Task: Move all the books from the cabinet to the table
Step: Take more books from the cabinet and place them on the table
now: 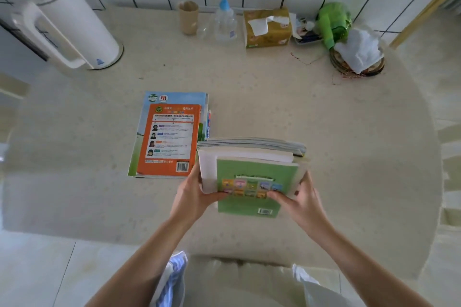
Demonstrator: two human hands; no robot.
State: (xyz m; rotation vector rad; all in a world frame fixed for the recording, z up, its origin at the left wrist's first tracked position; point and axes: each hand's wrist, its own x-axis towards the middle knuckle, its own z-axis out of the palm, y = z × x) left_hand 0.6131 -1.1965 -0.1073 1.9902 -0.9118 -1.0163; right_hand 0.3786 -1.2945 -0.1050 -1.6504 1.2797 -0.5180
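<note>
Green-covered stack of books (252,177) pinched at both sides by left hand (193,194) and right hand (300,200), just right of the orange-topped pile (169,137) on the table (349,132), uneven layers probably sliding apart if set down tilted.

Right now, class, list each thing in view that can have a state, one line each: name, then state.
Left hand: grips the held stack's left edge.
Right hand: grips the held stack's right edge.
Held stack of books: gripped by both hands, green book on top.
Orange book: flat on the blue book, back cover up.
Blue book: flat on the table.
Tissue box: open, tissue sticking out.
Kettle: upright, lid shut.
</note>
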